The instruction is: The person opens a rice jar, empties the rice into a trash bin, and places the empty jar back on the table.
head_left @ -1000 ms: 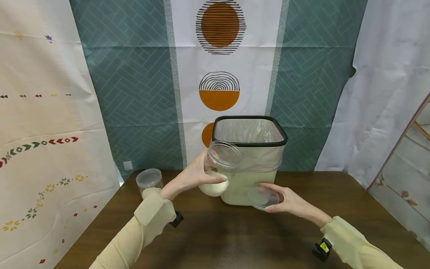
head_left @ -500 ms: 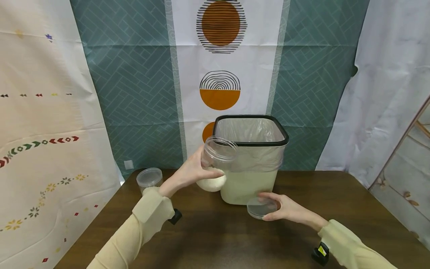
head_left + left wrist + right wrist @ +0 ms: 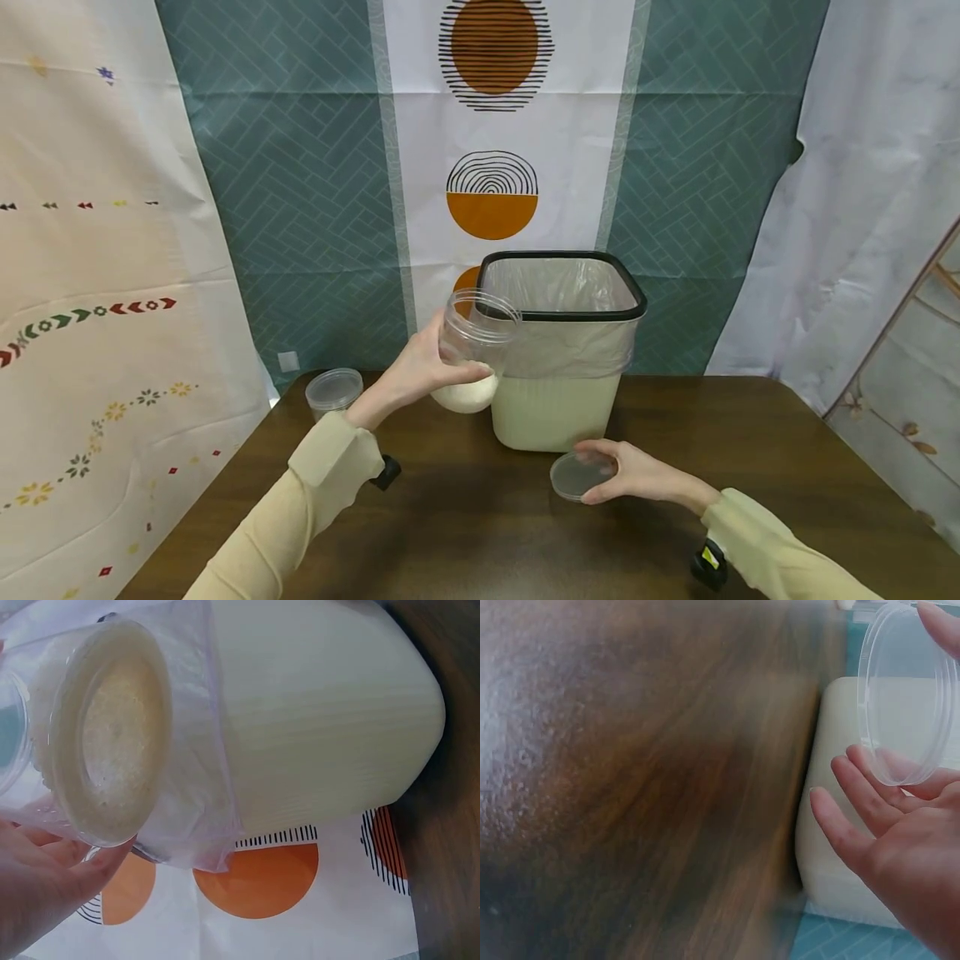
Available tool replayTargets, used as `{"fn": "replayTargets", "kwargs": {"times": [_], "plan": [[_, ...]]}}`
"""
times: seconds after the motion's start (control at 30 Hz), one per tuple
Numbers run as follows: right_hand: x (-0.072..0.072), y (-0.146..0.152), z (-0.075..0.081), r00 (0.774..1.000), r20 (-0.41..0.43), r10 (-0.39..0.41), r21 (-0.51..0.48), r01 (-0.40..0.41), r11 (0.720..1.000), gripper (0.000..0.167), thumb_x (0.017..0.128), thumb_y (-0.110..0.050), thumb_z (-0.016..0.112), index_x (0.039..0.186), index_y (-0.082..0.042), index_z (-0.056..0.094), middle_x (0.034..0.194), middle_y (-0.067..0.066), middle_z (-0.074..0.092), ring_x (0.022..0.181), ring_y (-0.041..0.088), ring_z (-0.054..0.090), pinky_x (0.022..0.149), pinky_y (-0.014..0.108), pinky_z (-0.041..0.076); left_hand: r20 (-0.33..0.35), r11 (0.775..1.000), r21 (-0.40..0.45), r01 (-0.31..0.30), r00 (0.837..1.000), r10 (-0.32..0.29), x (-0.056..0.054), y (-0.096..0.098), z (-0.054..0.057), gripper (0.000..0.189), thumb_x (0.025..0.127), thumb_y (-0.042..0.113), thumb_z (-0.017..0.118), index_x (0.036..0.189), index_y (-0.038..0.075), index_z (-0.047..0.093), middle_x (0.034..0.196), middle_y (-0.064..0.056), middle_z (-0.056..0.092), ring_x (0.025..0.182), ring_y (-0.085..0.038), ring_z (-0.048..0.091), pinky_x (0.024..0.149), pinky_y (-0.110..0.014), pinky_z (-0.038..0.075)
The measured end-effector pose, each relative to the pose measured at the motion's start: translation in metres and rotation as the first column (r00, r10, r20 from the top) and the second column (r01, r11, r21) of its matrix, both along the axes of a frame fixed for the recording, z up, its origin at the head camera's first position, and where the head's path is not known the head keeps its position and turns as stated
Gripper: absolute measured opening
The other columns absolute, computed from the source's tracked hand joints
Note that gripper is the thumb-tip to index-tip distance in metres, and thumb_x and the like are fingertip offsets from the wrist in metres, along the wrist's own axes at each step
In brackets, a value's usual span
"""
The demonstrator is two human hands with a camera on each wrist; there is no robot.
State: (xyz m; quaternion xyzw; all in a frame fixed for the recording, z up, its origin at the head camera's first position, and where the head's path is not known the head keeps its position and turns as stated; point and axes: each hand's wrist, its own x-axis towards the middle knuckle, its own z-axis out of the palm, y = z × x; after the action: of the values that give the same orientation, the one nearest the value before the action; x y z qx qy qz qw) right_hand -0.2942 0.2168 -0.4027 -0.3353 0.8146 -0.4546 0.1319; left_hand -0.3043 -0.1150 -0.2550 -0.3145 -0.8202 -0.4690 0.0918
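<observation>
My left hand [image 3: 420, 365] grips a clear plastic jar [image 3: 480, 321] round its side, in front of the bin's left part. The jar has no lid on it and leans to the right. White grains fill its lower part, and the left wrist view shows them through the jar's round base [image 3: 116, 739]. Lower down, near the bin's foot, my right hand [image 3: 633, 473] pinches a round clear lid [image 3: 577, 475] by its edge, between thumb and fingers. In the right wrist view the lid [image 3: 904, 697] appears on edge, with some fingers stretched out below it.
A square bin [image 3: 555, 408] with a black rim and a plastic liner stands at the back of the brown table [image 3: 465, 533]. Another lidded clear jar [image 3: 333, 390] stands at the left, partly behind my left wrist. Patterned cloths [image 3: 307, 192] hang behind the table.
The jar in my left hand has risen and shifted slightly left. My right hand has lowered a little with the lid, which now lies flatter. The bin stays put.
</observation>
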Motion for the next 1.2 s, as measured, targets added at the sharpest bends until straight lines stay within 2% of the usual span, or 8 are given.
{"fn": "replayTargets", "kwargs": {"times": [0.17, 0.3, 0.57, 0.8, 1.0, 1.2], "plan": [[0.0, 0.001, -0.003, 1.0, -0.01, -0.019, 0.036, 0.02, 0.999, 0.071, 0.077, -0.021, 0.072, 0.129, 0.012, 0.036, 0.122, 0.022, 0.047, 0.114, 0.039, 0.041, 0.087, 0.052, 0.035, 0.013, 0.996, -0.013, -0.086, 0.996, 0.086, 0.0, -0.004, 0.001, 0.096, 0.065, 0.045, 0.076, 0.139, 0.014, 0.023, 0.108, -0.003, 0.055, 0.087, -0.019, 0.057, 0.071, -0.034, 0.047], [0.0, 0.001, -0.007, 0.998, -0.037, -0.055, 0.066, 0.057, 0.996, 0.072, 0.075, -0.023, 0.073, 0.128, 0.011, 0.037, 0.121, 0.022, 0.048, 0.112, 0.039, 0.042, 0.086, 0.051, 0.037, 0.002, 0.994, -0.013, -0.106, 0.994, 0.106, -0.002, -0.006, 0.002, 0.095, 0.066, 0.046, 0.076, 0.138, 0.012, 0.024, 0.108, -0.004, 0.055, 0.086, -0.02, 0.057, 0.072, -0.035, 0.047], [-0.001, -0.001, -0.011, 0.995, -0.068, -0.069, 0.094, 0.076, 0.993, 0.075, 0.072, -0.025, 0.076, 0.126, 0.012, 0.039, 0.119, 0.022, 0.049, 0.11, 0.038, 0.044, 0.084, 0.049, 0.039, 0.004, 0.995, 0.004, -0.101, 0.995, 0.101, -0.004, -0.01, 0.002, 0.085, 0.068, 0.044, 0.075, 0.134, 0.018, 0.029, 0.108, -0.003, 0.053, 0.086, -0.02, 0.056, 0.075, -0.036, 0.045], [0.0, -0.003, -0.013, 0.993, -0.085, -0.076, 0.131, 0.087, 0.988, 0.078, 0.07, -0.027, 0.077, 0.126, 0.012, 0.04, 0.119, 0.019, 0.05, 0.109, 0.037, 0.044, 0.086, 0.05, 0.036, 0.02, 0.993, 0.01, -0.116, 0.993, 0.115, -0.005, -0.013, 0.0, 0.089, 0.068, 0.044, 0.076, 0.137, 0.015, 0.027, 0.114, -0.003, 0.05, 0.091, -0.021, 0.055, 0.075, -0.037, 0.045], [-0.001, -0.004, -0.015, 0.986, -0.141, -0.092, 0.148, 0.113, 0.983, 0.08, 0.067, -0.032, 0.079, 0.124, 0.011, 0.043, 0.115, 0.016, 0.052, 0.107, 0.035, 0.046, 0.085, 0.049, 0.038, 0.037, 0.992, 0.004, -0.125, 0.991, 0.125, -0.005, -0.015, 0.0, 0.087, 0.069, 0.042, 0.076, 0.135, 0.014, 0.028, 0.116, -0.006, 0.049, 0.093, -0.024, 0.054, 0.076, -0.039, 0.045], [0.0, -0.005, -0.015, 0.975, -0.212, -0.064, 0.2, 0.107, 0.974, 0.079, 0.067, -0.034, 0.078, 0.122, 0.011, 0.044, 0.113, 0.014, 0.051, 0.103, 0.034, 0.045, 0.082, 0.044, 0.039, 0.044, 0.992, 0.0, -0.127, 0.991, 0.126, -0.005, -0.015, 0.0, 0.083, 0.069, 0.039, 0.076, 0.133, 0.013, 0.029, 0.115, -0.009, 0.049, 0.095, -0.025, 0.053, 0.078, -0.039, 0.044]]}}
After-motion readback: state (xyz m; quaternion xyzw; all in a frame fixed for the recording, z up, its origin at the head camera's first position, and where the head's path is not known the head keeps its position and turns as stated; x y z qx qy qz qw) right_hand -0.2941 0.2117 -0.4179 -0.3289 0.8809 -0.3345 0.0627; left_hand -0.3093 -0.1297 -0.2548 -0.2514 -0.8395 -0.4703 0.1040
